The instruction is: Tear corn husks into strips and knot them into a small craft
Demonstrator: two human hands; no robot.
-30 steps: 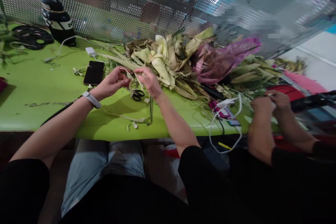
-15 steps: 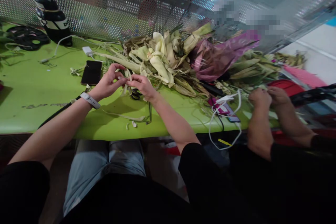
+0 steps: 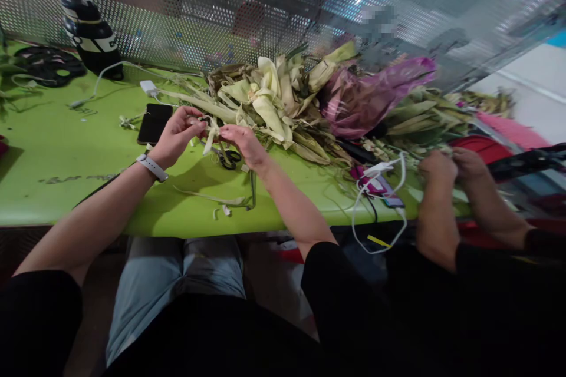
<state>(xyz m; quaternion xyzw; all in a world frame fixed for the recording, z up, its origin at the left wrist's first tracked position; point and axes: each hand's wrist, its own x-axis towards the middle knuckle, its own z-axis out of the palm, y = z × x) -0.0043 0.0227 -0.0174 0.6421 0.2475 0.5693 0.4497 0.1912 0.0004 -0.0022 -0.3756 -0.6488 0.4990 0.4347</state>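
Husk strip (image 3: 213,134), pale, between your left hand (image 3: 182,129) and right hand (image 3: 242,142), pinched in the fingertips of both; black scissor handles (image 3: 234,156) near it on green table (image 3: 190,218), husk heap (image 3: 272,112) just beyond your right hand

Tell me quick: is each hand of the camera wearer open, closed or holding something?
Left hand: closed, pinching a pale husk-like strip.
Right hand: closed, pinching the same strip.

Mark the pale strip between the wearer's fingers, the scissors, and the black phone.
Pale strip (image 3: 211,136): head view, its middle.
Scissors (image 3: 229,161): head view, black handles.
Black phone (image 3: 152,122): head view, dark screen.
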